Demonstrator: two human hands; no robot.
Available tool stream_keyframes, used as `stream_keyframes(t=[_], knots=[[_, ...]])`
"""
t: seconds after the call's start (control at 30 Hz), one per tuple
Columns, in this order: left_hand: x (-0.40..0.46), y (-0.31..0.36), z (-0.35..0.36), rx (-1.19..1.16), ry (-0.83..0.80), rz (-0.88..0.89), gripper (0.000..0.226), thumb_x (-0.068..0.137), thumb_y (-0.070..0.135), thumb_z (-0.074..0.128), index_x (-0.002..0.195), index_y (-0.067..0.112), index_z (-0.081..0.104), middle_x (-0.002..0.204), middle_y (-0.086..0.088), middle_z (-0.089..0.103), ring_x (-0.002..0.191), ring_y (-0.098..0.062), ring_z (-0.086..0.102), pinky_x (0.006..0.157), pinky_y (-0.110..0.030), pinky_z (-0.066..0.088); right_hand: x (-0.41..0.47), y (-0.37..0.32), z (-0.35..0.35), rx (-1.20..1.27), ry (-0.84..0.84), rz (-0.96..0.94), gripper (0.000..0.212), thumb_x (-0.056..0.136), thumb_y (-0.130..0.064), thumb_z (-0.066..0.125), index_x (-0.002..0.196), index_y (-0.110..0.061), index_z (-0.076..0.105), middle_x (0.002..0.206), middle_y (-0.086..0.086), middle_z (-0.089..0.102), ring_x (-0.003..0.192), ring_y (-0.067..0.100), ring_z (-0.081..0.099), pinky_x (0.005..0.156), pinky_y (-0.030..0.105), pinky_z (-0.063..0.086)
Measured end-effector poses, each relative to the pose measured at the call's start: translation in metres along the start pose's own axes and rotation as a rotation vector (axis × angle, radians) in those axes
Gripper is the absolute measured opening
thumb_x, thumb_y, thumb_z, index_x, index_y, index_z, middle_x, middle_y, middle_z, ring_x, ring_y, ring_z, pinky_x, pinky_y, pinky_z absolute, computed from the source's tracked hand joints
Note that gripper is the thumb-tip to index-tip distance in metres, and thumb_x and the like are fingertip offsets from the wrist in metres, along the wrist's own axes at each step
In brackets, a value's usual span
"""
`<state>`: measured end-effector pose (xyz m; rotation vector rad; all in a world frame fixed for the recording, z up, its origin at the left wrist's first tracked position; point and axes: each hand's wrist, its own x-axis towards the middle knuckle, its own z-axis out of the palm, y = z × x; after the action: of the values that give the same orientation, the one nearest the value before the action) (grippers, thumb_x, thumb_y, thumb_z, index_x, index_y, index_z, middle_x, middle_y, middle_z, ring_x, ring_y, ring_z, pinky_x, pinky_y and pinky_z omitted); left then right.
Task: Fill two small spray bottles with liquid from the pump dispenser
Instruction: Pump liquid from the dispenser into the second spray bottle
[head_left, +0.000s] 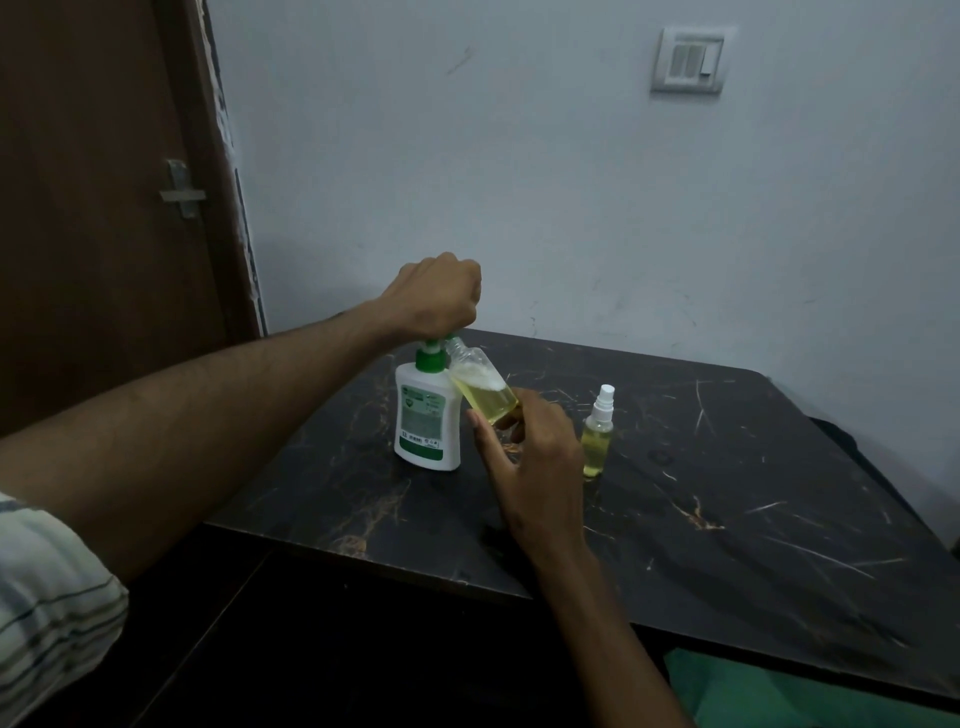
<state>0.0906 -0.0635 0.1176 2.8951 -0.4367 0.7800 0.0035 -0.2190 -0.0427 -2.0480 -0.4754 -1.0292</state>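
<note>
Pale yellow liquid fills the lower half of the open spray bottle (483, 387) I'm holding, foam on top of it. The bottle is tilted, its bare neck up and to the left, right under the spout of the pump dispenser (427, 415). My right hand (530, 457) grips the bottle's base from below, thumb on the near left side, fingers curled round the far side, mostly hidden. The bottle is off the table, touching or just beside the dispenser's shoulder; can't tell which.

The dispenser is white with a green collar and green-and-white label, upright on the table, far left part of the top. My left hand (434, 296) sits on the pump head in a closed fist, knuckles up; the fingers curl under and hide the head, so whether they wrap it or just press it, can't tell.

The second spray bottle (597, 434) stands upright to the right of my right hand, near it but apart, white sprayer cap on, yellow liquid most of the way up.

All of it is on a black marble-look table (727, 519) with pale veins. Striped sleeve (47, 597) at near left. Brown door (104, 208) far left, grey wall with a switch plate (688, 60) far right.
</note>
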Motion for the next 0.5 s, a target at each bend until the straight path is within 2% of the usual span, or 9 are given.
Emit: stream_keyframes(t=[0.17, 0.27, 0.4, 0.5], knots=[[0.001, -0.0018, 0.0009, -0.005, -0.007, -0.015, 0.02, 0.082, 0.002, 0.053, 0.072, 0.019, 0.051, 0.09, -0.007, 0.066, 0.073, -0.024, 0.058, 0.066, -0.038, 0.044, 0.0006, -0.0001, 0.0006, -0.004, 0.014, -0.005, 0.038, 0.098, -0.052, 0.061, 0.115, -0.018, 0.066, 0.094, -0.014, 0.051, 0.083, 0.005, 0.048, 0.071, 0.013, 0.035], [0.0001, -0.0024, 0.002, 0.004, -0.012, -0.008, 0.015, 0.083, 0.004, 0.053, 0.078, 0.018, 0.054, 0.094, -0.008, 0.067, 0.078, -0.025, 0.06, 0.068, -0.04, 0.047, -0.0001, -0.0001, 0.0002, -0.003, 0.007, -0.003, 0.037, 0.098, -0.052, 0.061, 0.113, -0.019, 0.065, 0.093, -0.014, 0.051, 0.082, 0.006, 0.048, 0.07, 0.016, 0.038], [0.0034, -0.0007, -0.0003, 0.007, -0.004, 0.006, 0.025, 0.081, 0.004, 0.053, 0.069, 0.025, 0.046, 0.092, -0.007, 0.067, 0.075, -0.026, 0.059, 0.067, -0.038, 0.043, 0.0003, 0.0014, 0.0015, 0.005, 0.007, 0.004, 0.039, 0.098, -0.054, 0.06, 0.114, -0.019, 0.065, 0.092, -0.013, 0.052, 0.082, 0.006, 0.049, 0.07, 0.02, 0.04], [0.0023, -0.0009, -0.0007, -0.005, -0.013, -0.029, 0.027, 0.078, 0.002, 0.053, 0.066, 0.024, 0.043, 0.075, 0.0, 0.053, 0.064, -0.019, 0.049, 0.066, -0.037, 0.038, 0.0014, 0.0011, 0.0025, 0.012, 0.011, -0.004, 0.037, 0.098, -0.052, 0.061, 0.114, -0.019, 0.065, 0.092, -0.013, 0.052, 0.081, 0.008, 0.05, 0.07, 0.023, 0.043]])
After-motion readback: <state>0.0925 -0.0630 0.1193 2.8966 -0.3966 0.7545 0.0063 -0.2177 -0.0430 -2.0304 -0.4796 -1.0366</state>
